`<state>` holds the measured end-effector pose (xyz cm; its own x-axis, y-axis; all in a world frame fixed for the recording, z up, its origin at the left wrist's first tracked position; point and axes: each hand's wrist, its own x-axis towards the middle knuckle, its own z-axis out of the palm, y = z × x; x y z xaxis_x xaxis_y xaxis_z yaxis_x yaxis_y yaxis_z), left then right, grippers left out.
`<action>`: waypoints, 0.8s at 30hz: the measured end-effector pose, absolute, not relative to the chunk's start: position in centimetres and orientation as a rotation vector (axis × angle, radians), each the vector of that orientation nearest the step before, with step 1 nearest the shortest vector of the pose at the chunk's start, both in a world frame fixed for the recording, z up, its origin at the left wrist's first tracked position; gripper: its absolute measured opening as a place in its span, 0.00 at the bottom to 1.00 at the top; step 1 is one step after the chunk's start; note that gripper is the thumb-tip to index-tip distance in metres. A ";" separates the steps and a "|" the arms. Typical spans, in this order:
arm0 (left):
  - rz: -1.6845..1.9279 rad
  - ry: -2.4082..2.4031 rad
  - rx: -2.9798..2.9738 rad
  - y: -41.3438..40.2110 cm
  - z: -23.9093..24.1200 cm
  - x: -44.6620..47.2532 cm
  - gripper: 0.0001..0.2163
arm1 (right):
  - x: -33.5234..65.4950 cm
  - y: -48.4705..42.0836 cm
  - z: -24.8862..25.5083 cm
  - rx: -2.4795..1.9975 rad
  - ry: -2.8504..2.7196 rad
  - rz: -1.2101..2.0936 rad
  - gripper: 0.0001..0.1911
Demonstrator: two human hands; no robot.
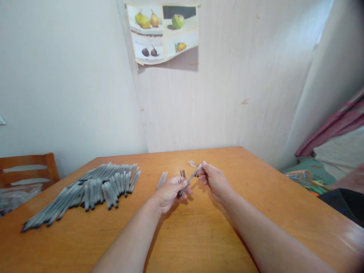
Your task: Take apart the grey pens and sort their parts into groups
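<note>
My left hand (170, 192) and my right hand (214, 179) meet above the middle of the wooden table (199, 235), both pinched on one thin grey pen (191, 178). The left fingers grip its lower dark end, the right fingers its upper pale end. The pen slants up to the right. Just behind the hands lie a few loose pen parts: a pair of pale barrels (162, 179), some dark short pieces (182, 173) and small clear caps (192, 163).
A wide heap of several grey pens (91, 187) covers the table's left part. A wooden chair back (28, 167) with a plastic bag stands at far left. Bedding and a colourful bag (305, 178) sit right of the table. A fruit picture (162, 32) hangs on the wall.
</note>
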<state>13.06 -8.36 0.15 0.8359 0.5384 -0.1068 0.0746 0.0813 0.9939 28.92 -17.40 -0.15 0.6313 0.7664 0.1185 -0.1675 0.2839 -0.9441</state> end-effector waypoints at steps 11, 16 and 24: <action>0.399 0.589 1.593 -10.1 0.1 13.8 0.13 | 27.7 -17.2 -0.4 -1.163 -0.731 0.683 0.20; 0.439 0.595 1.603 -10.4 0.1 14.2 0.11 | 27.8 -17.1 -0.5 -1.172 -0.738 0.666 0.20; 0.475 0.617 1.611 -11.2 0.9 14.6 0.11 | 28.1 -16.9 -0.2 -1.108 -0.723 0.613 0.21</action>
